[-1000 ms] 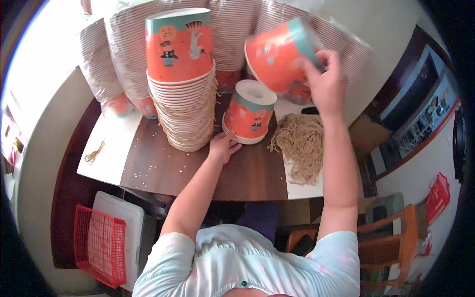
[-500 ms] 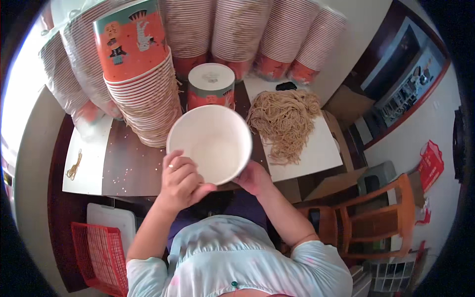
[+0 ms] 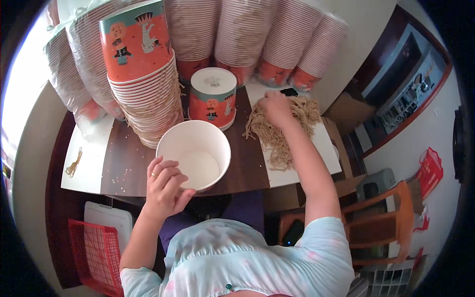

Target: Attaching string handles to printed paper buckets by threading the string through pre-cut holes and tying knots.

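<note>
A white-lined paper bucket stands mouth up near the front edge of the table, tilted slightly toward me. My left hand is closed on its near left rim, fingers over the edge. Farther right, my right hand is on a tangled pile of tan cords, its fingers bent into the pile's upper left part; whether a cord is pinched there I cannot make out. Behind the held bucket, an orange and teal printed bucket stands upside down.
To the left rises a tall stack of nested buckets, cords hanging along it. Several plastic-wrapped stacks line the back. A small cord bundle lies at the left. A wooden chair is at my right, a red basket lower left.
My right hand has let go of the bucket and reached out to the cord pile. The bucket has come down and a little left, still in my left hand.
</note>
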Tool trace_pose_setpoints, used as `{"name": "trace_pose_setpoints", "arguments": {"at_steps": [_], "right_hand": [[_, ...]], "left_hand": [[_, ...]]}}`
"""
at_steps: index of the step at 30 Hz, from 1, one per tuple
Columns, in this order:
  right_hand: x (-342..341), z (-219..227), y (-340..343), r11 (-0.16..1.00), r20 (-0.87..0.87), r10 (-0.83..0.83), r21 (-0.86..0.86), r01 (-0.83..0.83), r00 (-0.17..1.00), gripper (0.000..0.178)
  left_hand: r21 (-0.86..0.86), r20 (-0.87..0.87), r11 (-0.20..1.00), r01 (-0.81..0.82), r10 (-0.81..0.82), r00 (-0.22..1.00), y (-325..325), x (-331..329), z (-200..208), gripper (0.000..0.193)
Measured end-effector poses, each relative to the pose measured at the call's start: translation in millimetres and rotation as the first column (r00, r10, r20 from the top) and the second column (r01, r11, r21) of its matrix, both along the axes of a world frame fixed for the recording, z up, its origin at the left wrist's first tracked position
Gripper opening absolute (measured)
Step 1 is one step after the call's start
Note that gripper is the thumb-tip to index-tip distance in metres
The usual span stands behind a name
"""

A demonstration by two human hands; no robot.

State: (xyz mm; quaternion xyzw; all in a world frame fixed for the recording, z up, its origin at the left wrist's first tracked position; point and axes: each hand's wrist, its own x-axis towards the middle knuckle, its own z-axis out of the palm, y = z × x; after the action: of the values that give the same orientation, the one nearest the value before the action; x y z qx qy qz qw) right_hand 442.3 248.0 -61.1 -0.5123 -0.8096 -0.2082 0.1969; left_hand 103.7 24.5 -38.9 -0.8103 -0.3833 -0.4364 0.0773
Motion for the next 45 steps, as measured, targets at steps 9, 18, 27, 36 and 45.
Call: {"name": "trace_pose_setpoints", "arguments": {"at_steps": [9,18,27,36,45], "right_hand": [[10,83,19,0.981,-0.285,0.118,-0.116,-0.156,0.951,0.009],[-38,203,-55,0.642,-0.868,-0.012,-0.388,-0.662,0.497,0.011],[-40,218,-90,0.585,-0.962,-0.025,-0.236,-0.776,0.274,0.011],[-64,194,-124,0.472,-0.823,-0.052,-0.519,-0.712,0.565,0.011],[-32,178,-128,0.608,-0.935,-0.091,-0.325,-0.724,0.343,0.008]], "left_hand": [[-0.035,0.221,0.998,0.058,-0.049,0.974,6,-13,48,0.012],[-0.394,0.569,0.773,0.497,-0.219,0.793,95,47,103,0.044],[-0.571,0.248,0.671,0.473,-0.408,0.879,144,81,61,0.021],[-0.466,0.702,0.400,0.789,-0.375,0.605,98,85,94,0.028],[-0.646,0.656,0.365,0.670,-0.183,0.732,33,12,69,0.032]]}}
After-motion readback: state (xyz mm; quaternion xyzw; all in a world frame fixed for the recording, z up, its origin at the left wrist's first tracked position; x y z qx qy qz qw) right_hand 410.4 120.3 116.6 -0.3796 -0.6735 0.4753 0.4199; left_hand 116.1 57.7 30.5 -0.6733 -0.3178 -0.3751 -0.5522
